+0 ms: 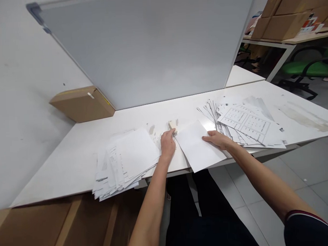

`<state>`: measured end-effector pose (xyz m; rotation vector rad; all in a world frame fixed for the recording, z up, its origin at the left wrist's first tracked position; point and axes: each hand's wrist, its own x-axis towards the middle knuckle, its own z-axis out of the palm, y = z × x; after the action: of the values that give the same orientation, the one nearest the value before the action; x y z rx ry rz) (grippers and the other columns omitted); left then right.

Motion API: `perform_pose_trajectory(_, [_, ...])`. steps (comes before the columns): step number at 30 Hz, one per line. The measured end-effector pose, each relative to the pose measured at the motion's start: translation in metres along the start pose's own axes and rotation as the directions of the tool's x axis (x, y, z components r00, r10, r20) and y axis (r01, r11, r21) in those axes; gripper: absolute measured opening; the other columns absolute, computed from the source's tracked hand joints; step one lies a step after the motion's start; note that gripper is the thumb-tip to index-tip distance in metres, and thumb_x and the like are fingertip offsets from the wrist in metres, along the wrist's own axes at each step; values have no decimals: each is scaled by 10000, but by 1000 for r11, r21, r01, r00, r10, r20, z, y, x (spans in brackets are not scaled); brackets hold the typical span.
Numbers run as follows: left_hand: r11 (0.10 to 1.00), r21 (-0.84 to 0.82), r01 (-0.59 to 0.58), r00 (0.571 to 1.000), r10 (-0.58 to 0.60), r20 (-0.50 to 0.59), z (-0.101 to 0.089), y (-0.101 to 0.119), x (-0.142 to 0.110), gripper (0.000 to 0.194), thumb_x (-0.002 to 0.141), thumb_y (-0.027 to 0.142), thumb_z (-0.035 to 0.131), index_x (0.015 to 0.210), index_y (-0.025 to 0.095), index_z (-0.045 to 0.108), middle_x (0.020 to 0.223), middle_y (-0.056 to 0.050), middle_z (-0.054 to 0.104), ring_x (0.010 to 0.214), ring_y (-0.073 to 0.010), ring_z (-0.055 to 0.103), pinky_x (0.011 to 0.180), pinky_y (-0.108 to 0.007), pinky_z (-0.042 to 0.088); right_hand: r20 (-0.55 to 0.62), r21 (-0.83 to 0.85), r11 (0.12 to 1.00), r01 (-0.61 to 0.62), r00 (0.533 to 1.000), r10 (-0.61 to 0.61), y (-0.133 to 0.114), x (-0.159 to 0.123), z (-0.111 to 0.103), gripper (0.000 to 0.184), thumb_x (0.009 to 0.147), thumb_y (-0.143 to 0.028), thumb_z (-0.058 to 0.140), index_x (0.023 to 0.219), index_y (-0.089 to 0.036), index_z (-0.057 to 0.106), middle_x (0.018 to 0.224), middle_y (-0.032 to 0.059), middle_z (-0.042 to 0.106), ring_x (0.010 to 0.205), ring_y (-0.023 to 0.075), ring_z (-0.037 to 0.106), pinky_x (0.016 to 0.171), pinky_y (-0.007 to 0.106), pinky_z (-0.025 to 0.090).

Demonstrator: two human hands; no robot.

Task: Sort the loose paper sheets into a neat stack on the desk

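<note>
My left hand is closed at the near end of a small cream-coloured stapler-like object, whose exact kind I cannot make out. The object rests on the white table. My right hand pinches the right edge of blank white paper, thumb on top. The paper's left edge comes close to the cream object, and its near corner hangs past the table edge. Left of my left hand lies a loose pile of paper sheets. Printed sheets are spread in an uneven heap beyond my right hand.
A whiteboard stands along the back of the table. A cardboard box leans at the back left. Open cardboard sits below the left front edge. At far right are stacked boxes and a green chair.
</note>
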<state>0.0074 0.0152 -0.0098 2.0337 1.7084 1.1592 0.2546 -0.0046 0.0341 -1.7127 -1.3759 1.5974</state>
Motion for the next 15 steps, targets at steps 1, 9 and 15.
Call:
perform_pose_trajectory(1, [1000, 0, 0, 1000, 0, -6, 2, -2, -1, 463, 783, 26, 334, 1131, 185, 594, 1037, -90, 604, 1002, -206, 522, 931, -368, 413, -24, -7, 1000, 2, 1000, -2, 1, 3, 0, 286, 724, -435, 650, 867, -188, 625, 853, 98, 703, 746, 236, 654, 589, 305, 516])
perform_pose_trajectory(9, [1000, 0, 4, 1000, -4, -7, 3, -2, -4, 535, 707, -34, 342, 1119, 185, 605, 1023, -80, 599, 988, -202, 514, 928, -349, 420, -67, 11, 998, 67, 996, -67, 6, 11, 3, 286, 727, -431, 636, 871, -185, 613, 829, 107, 700, 706, 232, 649, 555, 305, 497])
perform_pose_trajectory(15, [998, 59, 27, 1000, -27, 5, 5, -1, -5, 549, 698, -42, 343, 1105, 203, 618, 993, -78, 602, 974, -216, 503, 903, -359, 425, -91, -30, 999, 25, 995, -28, -7, -5, 3, 266, 722, -412, 628, 842, -179, 582, 875, 108, 692, 665, 208, 644, 534, 301, 497])
